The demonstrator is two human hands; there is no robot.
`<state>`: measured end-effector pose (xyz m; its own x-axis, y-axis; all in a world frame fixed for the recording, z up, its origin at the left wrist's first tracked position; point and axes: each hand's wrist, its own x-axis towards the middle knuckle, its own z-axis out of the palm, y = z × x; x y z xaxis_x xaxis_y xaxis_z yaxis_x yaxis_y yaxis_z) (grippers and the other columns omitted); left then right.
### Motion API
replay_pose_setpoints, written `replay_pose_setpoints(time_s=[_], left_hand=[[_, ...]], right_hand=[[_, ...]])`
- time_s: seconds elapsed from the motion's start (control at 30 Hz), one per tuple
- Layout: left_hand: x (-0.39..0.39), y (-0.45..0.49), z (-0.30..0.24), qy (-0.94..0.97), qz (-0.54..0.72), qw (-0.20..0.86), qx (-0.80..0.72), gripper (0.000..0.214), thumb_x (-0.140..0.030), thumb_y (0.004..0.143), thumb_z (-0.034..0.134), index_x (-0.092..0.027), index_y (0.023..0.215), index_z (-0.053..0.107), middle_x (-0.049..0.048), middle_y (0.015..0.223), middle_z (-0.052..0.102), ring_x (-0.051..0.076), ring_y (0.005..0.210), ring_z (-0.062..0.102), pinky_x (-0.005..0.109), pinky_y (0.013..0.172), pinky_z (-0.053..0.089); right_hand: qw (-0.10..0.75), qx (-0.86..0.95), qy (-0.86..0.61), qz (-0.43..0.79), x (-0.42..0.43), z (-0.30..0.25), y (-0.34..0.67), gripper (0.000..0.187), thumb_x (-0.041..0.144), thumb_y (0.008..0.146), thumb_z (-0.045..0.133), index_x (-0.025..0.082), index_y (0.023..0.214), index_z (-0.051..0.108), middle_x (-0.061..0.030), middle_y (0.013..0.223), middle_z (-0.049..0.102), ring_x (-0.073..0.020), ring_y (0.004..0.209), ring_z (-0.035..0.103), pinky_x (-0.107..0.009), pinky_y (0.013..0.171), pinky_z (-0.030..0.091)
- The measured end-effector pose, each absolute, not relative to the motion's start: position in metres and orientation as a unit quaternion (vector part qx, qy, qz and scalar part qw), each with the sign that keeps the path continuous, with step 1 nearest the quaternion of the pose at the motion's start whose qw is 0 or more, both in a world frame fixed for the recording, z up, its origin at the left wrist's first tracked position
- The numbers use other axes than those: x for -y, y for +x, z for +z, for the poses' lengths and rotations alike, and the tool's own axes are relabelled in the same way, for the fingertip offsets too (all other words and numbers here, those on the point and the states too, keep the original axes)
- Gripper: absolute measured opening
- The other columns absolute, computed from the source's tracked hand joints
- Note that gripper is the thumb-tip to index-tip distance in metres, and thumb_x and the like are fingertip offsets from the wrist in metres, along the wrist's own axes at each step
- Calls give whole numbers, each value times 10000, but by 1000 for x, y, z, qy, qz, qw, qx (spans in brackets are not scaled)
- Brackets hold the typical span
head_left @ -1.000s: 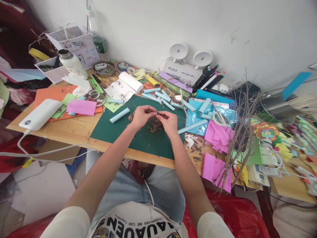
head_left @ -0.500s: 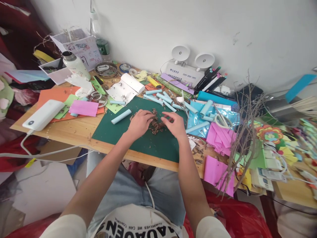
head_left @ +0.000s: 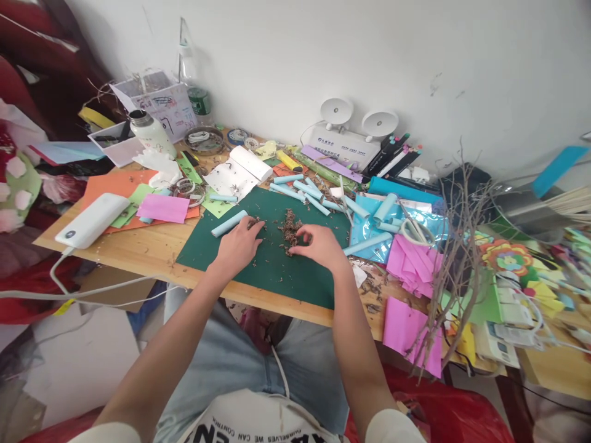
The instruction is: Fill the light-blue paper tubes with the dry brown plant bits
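A small heap of crumbled brown dry bits [head_left: 290, 229], perhaps plant matter, lies on the green cutting mat [head_left: 277, 277]. My right hand [head_left: 319, 246] is at the heap's right edge, thumb and forefinger apart around its near side. On the left of the mat my left hand [head_left: 237, 246] rests low with fingers curved and parted, beside a smaller cluster of the same bits [head_left: 255, 224]. Just behind that hand lies a light blue paper tube [head_left: 229, 223]. Several more blue paper tubes [head_left: 314, 189] are scattered at the mat's back edge.
A white power bank [head_left: 92, 220] with a cable lies at the left table edge. An open white bottle [head_left: 150, 132] stands behind it. To the right are scissors [head_left: 418, 232], pink paper [head_left: 413, 264] and tall dry twigs [head_left: 462, 264]. A white twin-lamp unit [head_left: 344, 144] stands against the wall.
My left hand has moved left, away from the heap towards the single blue tube. My right hand has shifted slightly left and down to the heap's edge. The view has shifted slightly.
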<state>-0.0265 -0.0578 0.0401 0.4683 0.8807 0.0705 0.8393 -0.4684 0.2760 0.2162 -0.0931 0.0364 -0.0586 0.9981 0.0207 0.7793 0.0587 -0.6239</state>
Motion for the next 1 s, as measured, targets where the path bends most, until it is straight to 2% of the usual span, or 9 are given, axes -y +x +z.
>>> replay_pose_setpoints(time_s=[0.13, 0.23, 0.33, 0.47, 0.53, 0.6, 0.73, 0.9, 1.0], left_hand=[[54, -20, 33, 837, 134, 117, -517, 384, -287, 933, 431, -211, 1274, 590, 124, 1212, 570, 255, 918, 646, 328, 665, 517], [54, -16, 30, 851, 166, 163, -471, 367, -308, 938, 422, -221, 1244, 607, 106, 1217, 574, 208, 844, 643, 331, 729, 529], [57, -15, 33, 870, 169, 205, -415, 428, -390, 924, 467, -261, 1325, 540, 101, 1326, 512, 151, 730, 617, 326, 737, 535], [59, -21, 40, 869, 162, 170, -435, 633, -490, 865, 549, -294, 1446, 397, 122, 1363, 462, 223, 912, 621, 321, 716, 527], [58, -24, 42, 872, 149, 142, -444, 744, -533, 819, 598, -291, 1476, 348, 133, 1351, 454, 286, 1067, 580, 337, 761, 524], [57, -25, 42, 882, 125, 137, -434, 802, -541, 800, 614, -296, 1497, 304, 134, 1354, 439, 307, 1124, 556, 348, 796, 518], [50, -25, 43, 894, 82, 151, -414, 827, -501, 815, 597, -298, 1526, 226, 133, 1383, 418, 289, 1076, 595, 324, 767, 507], [31, -28, 49, 893, 53, 178, -411, 1010, -489, 715, 693, -295, 1544, 151, 154, 1542, 237, 254, 941, 653, 298, 735, 492], [17, -27, 49, 901, 39, 201, -382, 916, -475, 725, 674, -252, 1516, 270, 140, 1484, 361, 269, 1000, 638, 299, 797, 486]], right_hand=[[216, 715, -610, 265, 93, 33, 209, 80, 292, 770, 693, 236, 825, 705, 17, 686, 653, -133, 608, 568, -249, 580, 376], [256, 707, -618, 230, 90, 31, 208, 94, 222, 808, 620, 228, 816, 714, -8, 743, 677, -141, 645, 585, -261, 627, 406], [273, 674, -659, 192, 90, 33, 212, 122, 294, 829, 615, 220, 819, 711, -2, 658, 644, -144, 589, 563, -272, 603, 394], [229, 674, -658, 247, 94, 33, 215, 283, 503, 745, 714, 233, 828, 697, 17, 598, 623, -143, 523, 542, -260, 508, 333], [203, 682, -654, 256, 94, 32, 211, 346, 510, 668, 784, 239, 862, 690, 16, 617, 635, -154, 545, 552, -257, 506, 325], [204, 682, -661, 238, 92, 29, 205, 291, 443, 701, 777, 241, 887, 681, 11, 635, 639, -161, 574, 559, -258, 528, 337], [282, 687, -637, 204, 87, 25, 196, 61, 247, 834, 623, 232, 865, 673, -12, 747, 655, -158, 660, 580, -269, 640, 420], [355, 677, -620, 175, 87, 26, 192, 163, 234, 875, 532, 210, 949, 676, -44, 843, 650, -156, 675, 576, -281, 693, 465], [373, 673, -617, 166, 88, 27, 192, 190, 251, 891, 506, 205, 957, 678, -49, 864, 655, -153, 669, 578, -283, 694, 476]])
